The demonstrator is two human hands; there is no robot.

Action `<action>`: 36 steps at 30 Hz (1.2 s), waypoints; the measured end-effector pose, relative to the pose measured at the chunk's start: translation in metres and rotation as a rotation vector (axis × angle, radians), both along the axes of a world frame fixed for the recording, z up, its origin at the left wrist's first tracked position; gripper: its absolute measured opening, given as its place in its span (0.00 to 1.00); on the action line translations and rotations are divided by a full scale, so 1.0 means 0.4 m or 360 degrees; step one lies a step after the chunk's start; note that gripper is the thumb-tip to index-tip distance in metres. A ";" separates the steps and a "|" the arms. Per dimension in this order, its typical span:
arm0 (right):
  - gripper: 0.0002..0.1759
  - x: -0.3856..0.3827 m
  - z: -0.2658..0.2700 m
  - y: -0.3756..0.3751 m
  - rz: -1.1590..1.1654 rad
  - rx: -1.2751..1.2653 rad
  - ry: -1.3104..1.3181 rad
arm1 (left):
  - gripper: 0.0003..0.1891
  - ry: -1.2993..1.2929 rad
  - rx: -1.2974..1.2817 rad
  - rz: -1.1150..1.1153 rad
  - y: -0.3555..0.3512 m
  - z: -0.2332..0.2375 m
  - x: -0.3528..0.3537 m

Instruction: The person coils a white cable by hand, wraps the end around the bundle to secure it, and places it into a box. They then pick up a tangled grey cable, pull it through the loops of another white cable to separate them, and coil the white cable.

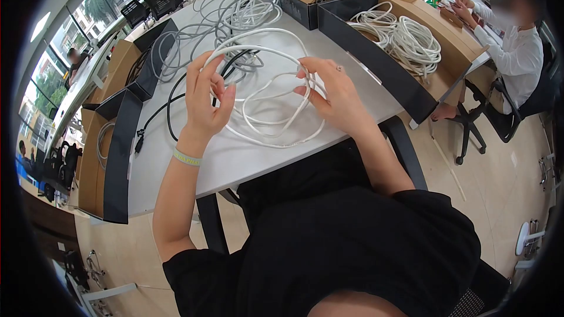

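Observation:
A white cable (258, 136) lies in loose loops on the light table in front of me, with part of it lifted between my hands. My left hand (207, 97) has its fingers curled round the loops on the left side. On the right side, my right hand (330, 91) pinches the same cable between thumb and fingers. Just behind my left hand runs a black cable (169, 114), its plug (139, 141) lying near the table's left side. Tangled grey and white cables (235, 12) lie farther back.
Black cardboard boxes with cables stand on the left (120, 152), at the back (294, 0) and on the right (376, 67). White coiled cables (414, 44) fill part of the right box. A person in a white shirt (511, 53) sits beyond it. The table edge (264, 171) is close to me.

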State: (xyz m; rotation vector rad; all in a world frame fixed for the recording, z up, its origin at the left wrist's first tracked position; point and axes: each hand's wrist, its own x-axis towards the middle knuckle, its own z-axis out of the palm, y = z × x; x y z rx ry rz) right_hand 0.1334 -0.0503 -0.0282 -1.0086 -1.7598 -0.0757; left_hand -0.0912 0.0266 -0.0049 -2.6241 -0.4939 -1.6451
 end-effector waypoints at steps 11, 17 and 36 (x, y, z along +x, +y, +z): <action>0.09 0.029 0.005 -0.024 -0.0139 -0.0110 0.0632 | 0.16 -0.0444 0.0006 0.0094 0.072 0.042 -0.064; 0.08 0.072 0.004 -0.013 0.0535 0.0209 0.1753 | 0.18 -0.0733 -0.1209 0.0331 0.103 0.063 -0.138; 0.10 0.036 0.017 -0.040 0.0567 -0.0339 0.1293 | 0.36 0.0346 -0.0469 -0.0678 -0.087 0.033 0.080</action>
